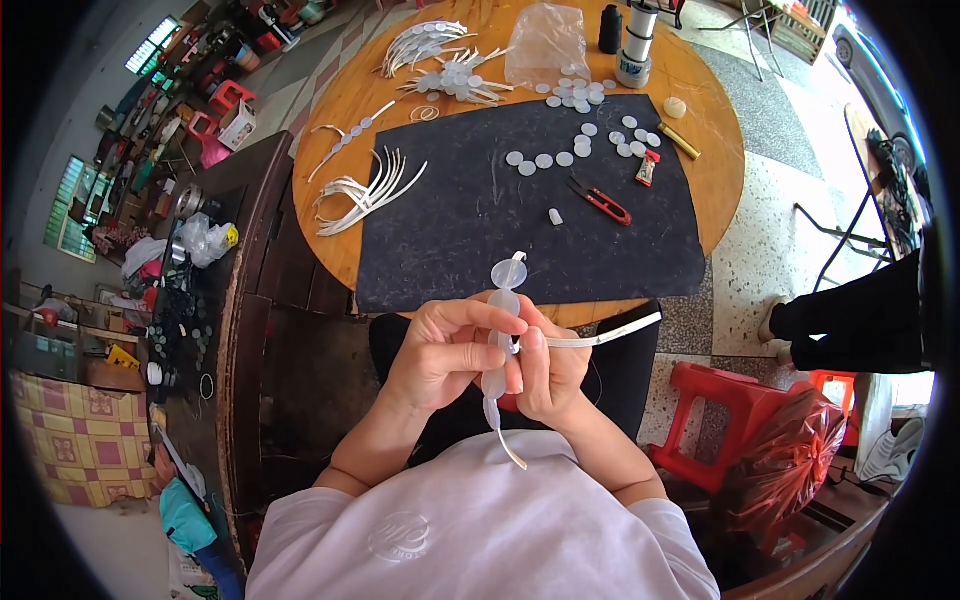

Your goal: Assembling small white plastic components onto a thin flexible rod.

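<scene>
In front of my chest, my left hand [447, 352] pinches a strip of translucent round discs [508, 275] between thumb and fingers. The strip runs upright, with a thin pale band showing at its top and bottom ends. Close against it, my right hand [548, 372] is closed with thumb and finger pressed together at the strip's middle. A narrow white band [605, 335] sticks out to the right from these fingers. The exact join between band and discs is hidden by my fingertips. Both hands are just off the near edge of the black mat [450, 250].
On the round wooden table [720, 120] lie loose discs [545, 161], red thread snips [603, 203], a small white cap [555, 216], a brass-coloured tube [680, 141] and white bands [370, 195]. Disc-strip bundles [455, 80], a plastic bag [545, 45] and thread spools [637, 45] stand farther back.
</scene>
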`<state>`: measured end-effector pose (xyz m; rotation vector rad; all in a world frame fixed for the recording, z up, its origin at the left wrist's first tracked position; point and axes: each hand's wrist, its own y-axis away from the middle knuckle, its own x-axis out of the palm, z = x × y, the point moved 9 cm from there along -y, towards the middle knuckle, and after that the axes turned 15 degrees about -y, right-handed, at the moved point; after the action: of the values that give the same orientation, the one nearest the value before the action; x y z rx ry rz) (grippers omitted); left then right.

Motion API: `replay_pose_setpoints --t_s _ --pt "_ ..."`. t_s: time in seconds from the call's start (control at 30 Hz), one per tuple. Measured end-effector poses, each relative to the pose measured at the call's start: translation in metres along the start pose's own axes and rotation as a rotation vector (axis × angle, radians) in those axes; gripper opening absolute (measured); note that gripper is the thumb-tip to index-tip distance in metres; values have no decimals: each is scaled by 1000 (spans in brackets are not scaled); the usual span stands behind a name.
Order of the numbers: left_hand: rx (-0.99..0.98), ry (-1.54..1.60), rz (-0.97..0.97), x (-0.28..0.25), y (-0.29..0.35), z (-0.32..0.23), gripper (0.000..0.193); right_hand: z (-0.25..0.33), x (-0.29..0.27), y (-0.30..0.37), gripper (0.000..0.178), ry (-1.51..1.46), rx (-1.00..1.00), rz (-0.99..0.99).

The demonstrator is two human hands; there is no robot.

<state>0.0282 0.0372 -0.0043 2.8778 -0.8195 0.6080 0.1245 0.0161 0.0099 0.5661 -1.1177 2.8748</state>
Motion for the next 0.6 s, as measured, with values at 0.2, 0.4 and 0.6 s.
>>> replay_pose_setpoints --t_s 0.2,0.4,0.6 --pt "-42 12 -45 -1 -5 -1 27 0 0 -4 15 226 -108 74" --pt "44 -229 -218 -19 -8 -8 28 -22 -18 -15 8 11 167 -117" --pt "143 -430 -475 -37 4 -18 29 -24 -54 0 7 312 412 -242"
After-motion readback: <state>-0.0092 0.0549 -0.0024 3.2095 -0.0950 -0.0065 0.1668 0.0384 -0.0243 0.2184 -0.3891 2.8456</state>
